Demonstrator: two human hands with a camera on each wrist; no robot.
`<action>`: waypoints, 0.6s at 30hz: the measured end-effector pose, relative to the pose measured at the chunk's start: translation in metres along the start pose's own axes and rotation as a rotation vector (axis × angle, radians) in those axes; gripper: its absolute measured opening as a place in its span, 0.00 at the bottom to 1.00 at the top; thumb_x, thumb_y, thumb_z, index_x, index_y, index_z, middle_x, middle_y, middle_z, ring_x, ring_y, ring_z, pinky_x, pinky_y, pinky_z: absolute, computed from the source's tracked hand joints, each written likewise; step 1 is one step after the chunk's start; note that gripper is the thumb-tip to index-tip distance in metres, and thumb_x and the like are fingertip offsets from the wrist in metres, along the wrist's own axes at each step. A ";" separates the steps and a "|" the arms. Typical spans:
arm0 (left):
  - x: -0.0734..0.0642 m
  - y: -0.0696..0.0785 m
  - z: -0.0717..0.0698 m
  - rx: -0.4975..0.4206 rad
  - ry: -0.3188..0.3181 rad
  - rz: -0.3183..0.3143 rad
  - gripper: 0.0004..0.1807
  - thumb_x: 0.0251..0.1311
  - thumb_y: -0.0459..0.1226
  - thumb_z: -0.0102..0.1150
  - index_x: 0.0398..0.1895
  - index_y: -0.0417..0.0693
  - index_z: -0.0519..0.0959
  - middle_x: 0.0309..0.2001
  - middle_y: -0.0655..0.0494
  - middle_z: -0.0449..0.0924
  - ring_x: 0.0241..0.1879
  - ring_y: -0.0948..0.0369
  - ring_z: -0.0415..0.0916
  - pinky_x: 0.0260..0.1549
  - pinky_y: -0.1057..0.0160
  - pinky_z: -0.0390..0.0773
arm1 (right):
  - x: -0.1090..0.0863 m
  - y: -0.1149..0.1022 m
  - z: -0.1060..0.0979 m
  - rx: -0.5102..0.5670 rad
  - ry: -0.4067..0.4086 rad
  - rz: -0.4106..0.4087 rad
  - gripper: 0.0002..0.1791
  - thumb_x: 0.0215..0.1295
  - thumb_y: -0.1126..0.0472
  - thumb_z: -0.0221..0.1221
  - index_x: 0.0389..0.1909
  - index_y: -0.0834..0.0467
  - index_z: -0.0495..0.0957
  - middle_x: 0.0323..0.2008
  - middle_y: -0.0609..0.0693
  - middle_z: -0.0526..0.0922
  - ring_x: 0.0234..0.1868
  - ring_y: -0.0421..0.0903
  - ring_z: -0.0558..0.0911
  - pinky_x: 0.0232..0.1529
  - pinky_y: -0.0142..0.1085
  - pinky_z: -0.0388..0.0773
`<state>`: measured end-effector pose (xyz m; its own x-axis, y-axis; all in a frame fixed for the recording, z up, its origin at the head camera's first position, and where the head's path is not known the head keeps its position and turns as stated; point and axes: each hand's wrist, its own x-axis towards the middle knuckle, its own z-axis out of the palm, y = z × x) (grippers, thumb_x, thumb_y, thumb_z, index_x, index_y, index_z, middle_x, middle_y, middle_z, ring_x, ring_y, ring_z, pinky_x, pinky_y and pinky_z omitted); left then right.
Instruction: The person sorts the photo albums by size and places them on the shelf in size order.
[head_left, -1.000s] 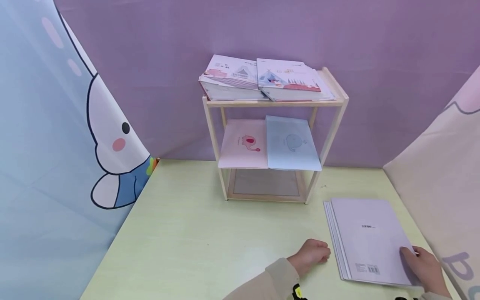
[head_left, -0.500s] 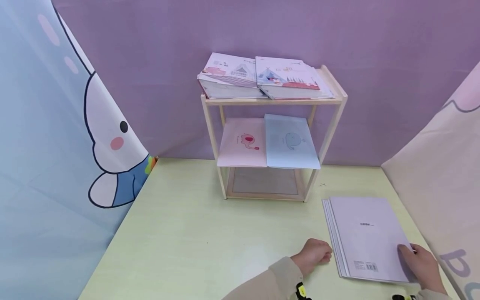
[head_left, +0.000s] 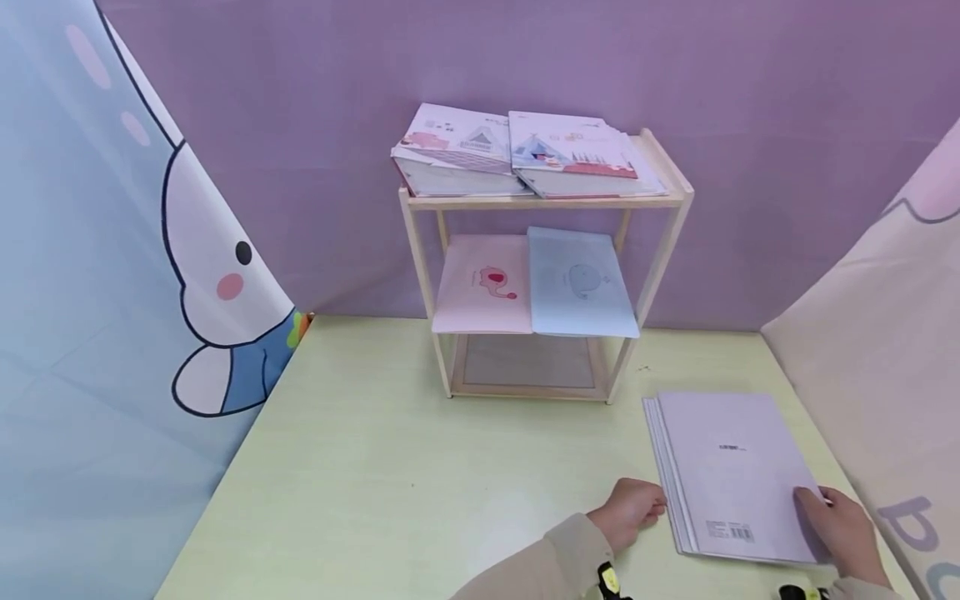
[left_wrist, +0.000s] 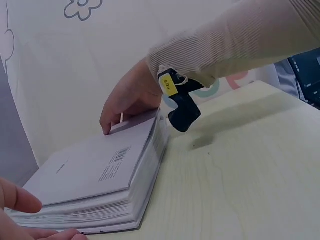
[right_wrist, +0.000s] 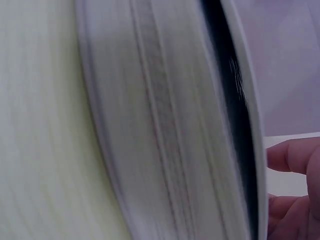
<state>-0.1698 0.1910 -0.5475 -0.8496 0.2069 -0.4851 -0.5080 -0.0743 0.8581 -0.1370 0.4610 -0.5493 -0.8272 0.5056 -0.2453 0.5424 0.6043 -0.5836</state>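
A stack of pale books (head_left: pixel 731 467) lies on the table at the right, with a small barcode on the top cover. My right hand (head_left: pixel 843 529) grips the top book's right edge, thumb on the cover and fingers at the side. In the right wrist view a dark gap shows between that cover (right_wrist: pixel 252 110) and the pages below. Beside the stack's left edge is my left hand (head_left: pixel 630 510), its fingers loosely curled. In the left wrist view its thumb (left_wrist: pixel 22 199) and fingers are close to the book edges; whether they touch is hard to tell.
A wooden shelf (head_left: pixel 681 179) stands at the back. Several illustrated books (head_left: pixel 573 150) lie on its top; a pink folder (head_left: pixel 480 300) and a blue folder (head_left: pixel 583 292) lie on its middle level. Purple, blue and white cloth walls border the green table (head_left: pixel 360 467).
My left hand has edged slightly right, closer to the stack. My right hand keeps its grip on the book's edge. The head view has shifted slightly.
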 end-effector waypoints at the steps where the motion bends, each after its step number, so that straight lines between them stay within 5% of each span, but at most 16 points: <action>1: 0.000 -0.001 0.001 -0.014 0.006 -0.003 0.07 0.43 0.22 0.51 0.25 0.34 0.79 0.20 0.55 0.74 0.22 0.65 0.68 0.26 0.70 0.75 | -0.001 0.000 -0.001 0.009 -0.004 0.006 0.35 0.69 0.49 0.43 0.58 0.79 0.59 0.57 0.80 0.61 0.53 0.71 0.68 0.50 0.57 0.67; 5: 0.002 -0.003 0.003 -0.034 0.026 -0.010 0.07 0.42 0.22 0.50 0.22 0.34 0.79 0.15 0.60 0.68 0.19 0.67 0.65 0.21 0.75 0.65 | -0.001 0.000 -0.002 0.020 -0.030 0.015 0.36 0.69 0.48 0.43 0.58 0.80 0.59 0.58 0.79 0.59 0.53 0.70 0.67 0.50 0.55 0.68; 10: 0.003 -0.003 0.003 -0.023 0.022 -0.033 0.06 0.44 0.24 0.52 0.25 0.35 0.79 0.20 0.57 0.72 0.24 0.64 0.71 0.33 0.65 0.78 | -0.001 -0.003 -0.006 0.022 -0.075 0.017 0.37 0.69 0.48 0.43 0.58 0.81 0.59 0.58 0.78 0.61 0.45 0.60 0.73 0.40 0.41 0.70; 14: 0.005 -0.002 0.002 -0.028 0.017 -0.052 0.06 0.44 0.26 0.53 0.26 0.35 0.79 0.22 0.54 0.75 0.25 0.62 0.73 0.37 0.61 0.80 | -0.001 -0.003 -0.009 0.049 -0.112 0.025 0.38 0.68 0.48 0.44 0.57 0.82 0.59 0.55 0.78 0.65 0.33 0.43 0.74 0.32 0.32 0.69; 18: 0.005 0.001 0.001 -0.053 -0.002 -0.075 0.06 0.44 0.27 0.53 0.26 0.36 0.79 0.24 0.53 0.77 0.25 0.63 0.72 0.35 0.63 0.78 | -0.001 -0.005 -0.009 0.070 -0.115 0.045 0.37 0.68 0.48 0.44 0.57 0.83 0.59 0.53 0.78 0.67 0.30 0.38 0.72 0.29 0.30 0.69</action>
<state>-0.1746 0.1930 -0.5491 -0.8085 0.2153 -0.5476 -0.5773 -0.1098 0.8091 -0.1378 0.4629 -0.5393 -0.8158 0.4545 -0.3575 0.5711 0.5360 -0.6218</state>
